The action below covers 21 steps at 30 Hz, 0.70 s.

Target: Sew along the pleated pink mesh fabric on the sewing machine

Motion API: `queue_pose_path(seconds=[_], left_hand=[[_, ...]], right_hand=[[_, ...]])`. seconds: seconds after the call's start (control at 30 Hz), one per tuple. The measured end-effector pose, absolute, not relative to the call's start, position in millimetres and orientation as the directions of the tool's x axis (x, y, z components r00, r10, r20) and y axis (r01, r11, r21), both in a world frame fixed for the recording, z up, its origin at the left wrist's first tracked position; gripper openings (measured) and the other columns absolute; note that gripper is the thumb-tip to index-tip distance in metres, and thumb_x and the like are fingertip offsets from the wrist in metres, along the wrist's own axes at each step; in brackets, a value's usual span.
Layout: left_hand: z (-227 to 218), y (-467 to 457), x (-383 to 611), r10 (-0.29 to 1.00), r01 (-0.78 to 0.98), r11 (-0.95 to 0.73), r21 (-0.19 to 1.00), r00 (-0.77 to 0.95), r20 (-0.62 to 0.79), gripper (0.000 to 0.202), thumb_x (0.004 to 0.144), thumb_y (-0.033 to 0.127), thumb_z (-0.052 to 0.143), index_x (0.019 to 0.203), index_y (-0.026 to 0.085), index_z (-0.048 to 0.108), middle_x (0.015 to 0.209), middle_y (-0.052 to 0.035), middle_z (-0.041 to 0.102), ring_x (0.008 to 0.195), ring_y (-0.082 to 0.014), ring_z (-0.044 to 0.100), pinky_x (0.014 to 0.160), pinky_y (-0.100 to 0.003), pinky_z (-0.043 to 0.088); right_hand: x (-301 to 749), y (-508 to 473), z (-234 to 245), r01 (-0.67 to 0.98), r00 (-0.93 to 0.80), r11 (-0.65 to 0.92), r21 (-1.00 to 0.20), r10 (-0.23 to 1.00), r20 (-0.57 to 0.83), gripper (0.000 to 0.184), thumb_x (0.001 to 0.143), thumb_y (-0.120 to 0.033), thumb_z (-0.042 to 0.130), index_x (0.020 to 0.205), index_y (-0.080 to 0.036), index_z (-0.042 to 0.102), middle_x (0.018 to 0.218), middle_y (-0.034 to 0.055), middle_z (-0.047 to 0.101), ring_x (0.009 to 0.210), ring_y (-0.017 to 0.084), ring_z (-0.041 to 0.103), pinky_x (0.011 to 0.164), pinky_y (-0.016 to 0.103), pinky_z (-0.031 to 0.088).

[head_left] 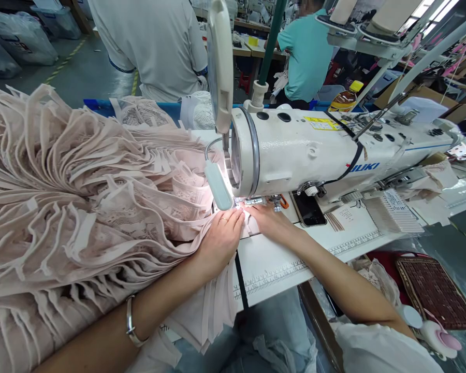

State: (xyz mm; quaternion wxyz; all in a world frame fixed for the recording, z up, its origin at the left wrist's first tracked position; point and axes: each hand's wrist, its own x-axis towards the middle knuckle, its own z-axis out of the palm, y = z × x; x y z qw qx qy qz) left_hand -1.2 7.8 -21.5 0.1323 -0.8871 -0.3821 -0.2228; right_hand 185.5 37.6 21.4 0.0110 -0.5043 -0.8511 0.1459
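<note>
My left hand (223, 230) is closed on the edge of a pale pink lace garment piece (252, 224), fingers pressed together beside the needle area of a white sewing machine (287, 150). From the other side my right hand (270, 220) reaches in under the machine head, its fingertips at the same fabric close to the presser foot. The foot and needle are partly hidden by a pale lamp (218, 186) glowing over the stitching spot. A big heap of joined pink garment pieces (73, 207) lies left of my left hand and drapes over the table's front edge.
A dark phone (310, 208), an orange-handled tool (284, 201) and a stack of paper slips (394, 212) lie right of my right hand. A printed ruler (274, 277) runs along the table edge. Two people (151, 46) are beyond the machine. A brown woven basket (435, 290) sits lower right.
</note>
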Motion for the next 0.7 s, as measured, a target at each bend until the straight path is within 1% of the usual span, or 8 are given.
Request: queue_pose_path(seconds=[0.23, 0.33, 0.43, 0.5, 0.57, 0.6, 0.63, 0.7], left_hand=[[-21.5, 9.0, -3.7, 0.647, 0.734, -0.678, -0.028, 0.615, 0.451, 0.036, 0.099, 0.009, 0.036, 0.127, 0.006, 0.059, 0.124, -0.0181, 0.069, 0.115, -0.0255, 0.063, 0.099, -0.042, 0.049], [-22.3, 8.2, -2.4, 0.623, 0.741, -0.667, -0.074, 0.609, 0.490, 0.035, 0.099, 0.008, 0.037, 0.125, 0.004, 0.060, 0.122, -0.0170, 0.070, 0.113, -0.0256, 0.064, 0.098, -0.039, 0.048], [-20.4, 6.1, -0.8, 0.600, 0.748, -0.651, -0.125, 0.609, 0.518, 0.035, 0.099, 0.007, 0.036, 0.122, 0.002, 0.061, 0.120, -0.0168, 0.071, 0.112, -0.0259, 0.064, 0.097, -0.039, 0.047], [-16.5, 5.2, -2.0, 0.600, 0.748, -0.644, -0.161, 0.625, 0.499, 0.036, 0.099, 0.006, 0.034, 0.123, 0.003, 0.060, 0.122, -0.0165, 0.070, 0.114, -0.0260, 0.064, 0.098, -0.040, 0.046], [-11.0, 6.3, -6.6, 0.620, 0.744, -0.640, -0.191, 0.647, 0.444, 0.037, 0.099, 0.004, 0.032, 0.121, 0.007, 0.061, 0.120, -0.0140, 0.071, 0.111, -0.0247, 0.064, 0.097, -0.039, 0.046], [-8.0, 7.9, -10.3, 0.638, 0.745, -0.639, -0.191, 0.653, 0.409, 0.036, 0.099, 0.004, 0.032, 0.116, 0.010, 0.063, 0.116, -0.0120, 0.072, 0.108, -0.0237, 0.065, 0.094, -0.039, 0.047], [-5.3, 10.1, -14.7, 0.658, 0.748, -0.640, -0.176, 0.652, 0.377, 0.035, 0.099, 0.004, 0.032, 0.110, 0.013, 0.064, 0.111, -0.0100, 0.073, 0.103, -0.0229, 0.066, 0.091, -0.038, 0.048], [-1.0, 15.6, -23.9, 0.687, 0.753, -0.649, -0.108, 0.642, 0.340, 0.033, 0.099, 0.006, 0.033, 0.099, 0.018, 0.064, 0.101, -0.0074, 0.073, 0.096, -0.0221, 0.066, 0.085, -0.037, 0.050]], right_hand=[[188.1, 40.6, 13.2, 0.864, -0.481, 0.451, -0.225, 0.871, -0.099, 0.041, 0.097, -0.018, 0.038, 0.127, -0.031, 0.063, 0.107, 0.0064, 0.068, 0.103, 0.026, 0.060, 0.091, 0.039, 0.051], [188.5, 41.0, 11.8, 0.863, -0.483, 0.457, -0.213, 0.871, -0.090, 0.040, 0.097, -0.020, 0.039, 0.128, -0.030, 0.062, 0.106, 0.0072, 0.068, 0.100, 0.026, 0.061, 0.084, 0.036, 0.052], [186.3, 40.0, 13.9, 0.868, -0.478, 0.449, -0.210, 0.871, -0.111, 0.041, 0.097, -0.019, 0.038, 0.130, -0.029, 0.061, 0.105, 0.0075, 0.069, 0.093, 0.025, 0.063, 0.075, 0.033, 0.052], [183.6, 38.4, 16.0, 0.875, -0.467, 0.440, -0.203, 0.877, -0.113, 0.043, 0.096, -0.017, 0.036, 0.130, -0.027, 0.061, 0.103, 0.0081, 0.070, 0.090, 0.025, 0.063, 0.075, 0.034, 0.052], [181.4, 36.4, 16.6, 0.884, -0.450, 0.430, -0.183, 0.889, -0.081, 0.045, 0.094, -0.012, 0.035, 0.127, -0.024, 0.063, 0.103, 0.0095, 0.070, 0.094, 0.025, 0.063, 0.082, 0.035, 0.052], [181.0, 35.4, 15.9, 0.886, -0.445, 0.430, -0.172, 0.894, -0.057, 0.047, 0.092, -0.008, 0.035, 0.126, -0.023, 0.064, 0.104, 0.0100, 0.071, 0.097, 0.026, 0.063, 0.085, 0.036, 0.051], [181.2, 34.5, 14.4, 0.884, -0.448, 0.437, -0.168, 0.893, -0.033, 0.048, 0.090, -0.005, 0.036, 0.123, -0.022, 0.065, 0.106, 0.0099, 0.071, 0.099, 0.025, 0.063, 0.087, 0.036, 0.051], [183.5, 32.7, 9.7, 0.862, -0.477, 0.471, -0.187, 0.879, 0.013, 0.051, 0.086, -0.001, 0.037, 0.120, -0.024, 0.067, 0.113, 0.0078, 0.071, 0.103, 0.024, 0.063, 0.087, 0.035, 0.051]])
